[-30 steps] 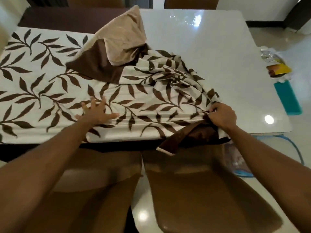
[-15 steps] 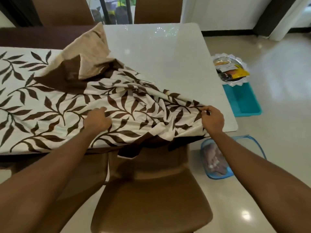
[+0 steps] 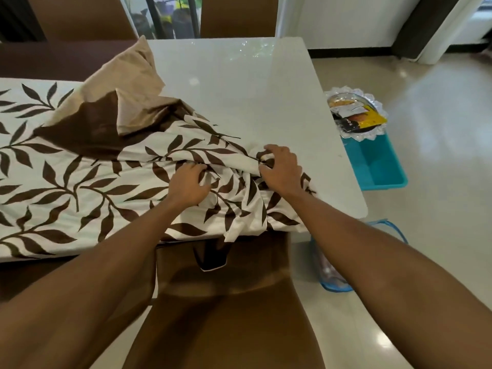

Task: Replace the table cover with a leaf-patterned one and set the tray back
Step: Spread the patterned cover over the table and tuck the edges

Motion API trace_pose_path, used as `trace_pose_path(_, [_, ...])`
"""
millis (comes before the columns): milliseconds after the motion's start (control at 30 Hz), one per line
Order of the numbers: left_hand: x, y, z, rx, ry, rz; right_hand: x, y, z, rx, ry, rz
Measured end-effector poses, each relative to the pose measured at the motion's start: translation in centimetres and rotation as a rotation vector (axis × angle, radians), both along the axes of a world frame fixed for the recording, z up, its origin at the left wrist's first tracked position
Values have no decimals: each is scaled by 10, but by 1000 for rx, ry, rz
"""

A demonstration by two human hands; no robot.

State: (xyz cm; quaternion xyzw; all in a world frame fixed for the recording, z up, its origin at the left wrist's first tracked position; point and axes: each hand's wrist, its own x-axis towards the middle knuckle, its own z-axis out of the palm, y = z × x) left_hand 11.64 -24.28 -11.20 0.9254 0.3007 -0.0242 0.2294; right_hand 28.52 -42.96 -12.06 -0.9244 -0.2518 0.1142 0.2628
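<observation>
White tabletop point(image 3: 239, 83) lies bare on its right half; the leaf-patterned cover point(image 3: 66, 182) is spread only over the left. Left hand point(image 3: 187, 183) and right hand point(image 3: 279, 169) both curl shut on bunched cloth. Spreading is underway; next, drawing the bunch rightward. The tray point(image 3: 356, 115) waits on the floor.

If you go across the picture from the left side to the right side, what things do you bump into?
Leaf cloth → left hand → right hand → bare white table → shiny tray on a blue bin.
</observation>
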Motion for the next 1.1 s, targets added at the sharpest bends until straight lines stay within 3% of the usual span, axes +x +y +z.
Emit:
trace_pose_path(133, [8, 20, -20, -8, 16, 152, 12, 65, -9, -218, -36, 197])
trace_pose_path(300, [4, 36, -36, 19, 84, 139, 37, 78, -26, -164, -88, 246])
trace_pose_path(500, [19, 48, -27, -53, 211, 174, 111, 1, -38, -53, -125, -164])
trace_pose_path(600, [31, 44, -24, -69, 287, 241, 136, 3, -31, -54, -200, -200])
trace_pose_path(700, [49, 31, -23, -72, 310, 364, 147, 43, -21, 198, -177, -49])
trace_pose_path(767, [56, 28, -22, -34, 315, 411, 144, 84, -16, 251, -140, 134])
trace_pose_path(900, [73, 18, -27, 9, 351, 445, 154, 142, -14, -134, -163, 538])
trace_pose_path(1000, [80, 14, -32, -20, 390, 489, 179, 136, -26, -157, -153, 530])
trace_pose_path(1100, [81, 13, -33, -20, 397, 496, 219, 112, -26, -124, -127, 376])
